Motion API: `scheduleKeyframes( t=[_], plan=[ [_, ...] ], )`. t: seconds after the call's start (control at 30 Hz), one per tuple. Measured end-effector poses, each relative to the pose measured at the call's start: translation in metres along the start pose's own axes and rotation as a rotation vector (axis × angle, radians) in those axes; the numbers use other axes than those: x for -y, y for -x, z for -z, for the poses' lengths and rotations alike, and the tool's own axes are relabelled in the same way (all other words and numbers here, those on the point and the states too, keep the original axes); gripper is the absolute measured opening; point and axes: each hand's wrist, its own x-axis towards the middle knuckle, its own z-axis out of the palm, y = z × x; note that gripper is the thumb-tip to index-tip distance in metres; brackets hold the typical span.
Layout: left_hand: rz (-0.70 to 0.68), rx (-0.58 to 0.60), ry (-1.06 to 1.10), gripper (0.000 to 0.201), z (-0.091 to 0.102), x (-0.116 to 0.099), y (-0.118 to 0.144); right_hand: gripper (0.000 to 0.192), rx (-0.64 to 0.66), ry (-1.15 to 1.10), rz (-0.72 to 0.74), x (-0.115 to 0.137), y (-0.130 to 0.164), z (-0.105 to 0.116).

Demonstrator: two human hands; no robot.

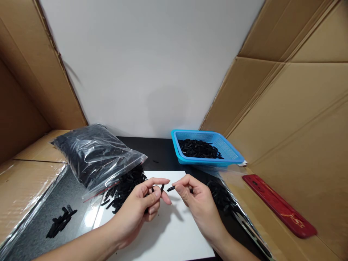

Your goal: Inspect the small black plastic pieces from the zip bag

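My left hand [143,201] is closed, with a small slim black piece [162,188] between its thumb and fingers. Another dark bit shows further back among those fingers. Thumb and forefinger of my right hand [197,194] pinch a second black piece [171,189], which points toward the left hand. The two pieces are close but apart, above a white sheet [174,232]. Just behind the left hand lies a loose pile of similar black pieces [127,186], spilling from under a clear zip bag [92,156] packed with dark contents. The exact kind of the pieces is too small to tell.
A blue basket [233,156] of black pieces stands at the back right. More pieces [223,197] lie right of my right hand, and a small cluster [61,222] lies at left. A red long object [280,206] rests against the right cardboard wall [307,127].
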Motion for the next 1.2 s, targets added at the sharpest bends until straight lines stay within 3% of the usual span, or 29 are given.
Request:
scheduleKeyframes(
  t=[0.13, 0.27, 0.33, 0.4, 0.53, 0.6, 0.87, 1.2],
  plan=[
    [-0.032, 0.015, -0.016, 0.024, -0.0016, 0.0004, 0.0013, 0.032, 0.016, -0.102, -0.039, 0.0005, 0.0003, -0.0012],
    [-0.052, 0.020, -0.039, 0.020, -0.0028, -0.0003, 0.0026, 0.032, 0.086, -0.488, -0.176, 0.0043, -0.0019, -0.0009],
    [-0.058, 0.021, -0.058, 0.021, -0.0035, -0.0011, 0.0031, 0.034, 0.129, -0.576, -0.224, 0.0059, -0.0035, 0.0005],
    [-0.070, 0.020, -0.080, 0.023, -0.0041, -0.0015, 0.0031, 0.033, 0.141, -0.467, -0.200, 0.0059, -0.0042, 0.0023],
    [-0.105, 0.025, -0.130, 0.025, -0.0041, -0.0005, 0.0022, 0.018, 0.138, 0.004, -0.002, 0.0023, -0.0022, 0.0051],
    [-0.120, 0.031, -0.134, 0.025, -0.0039, 0.0002, 0.0018, 0.016, 0.147, 0.132, 0.039, 0.0006, -0.0005, 0.0054],
    [-0.010, -0.080, -0.021, 0.016, -0.0043, -0.0006, 0.0021, 0.015, 0.067, 0.134, 0.072, 0.0018, -0.0002, 0.0047],
    [-0.021, -0.042, -0.060, 0.027, -0.0053, -0.0005, 0.0041, 0.029, 0.025, 0.071, 0.028, 0.0025, -0.0004, 0.0038]
  ],
)
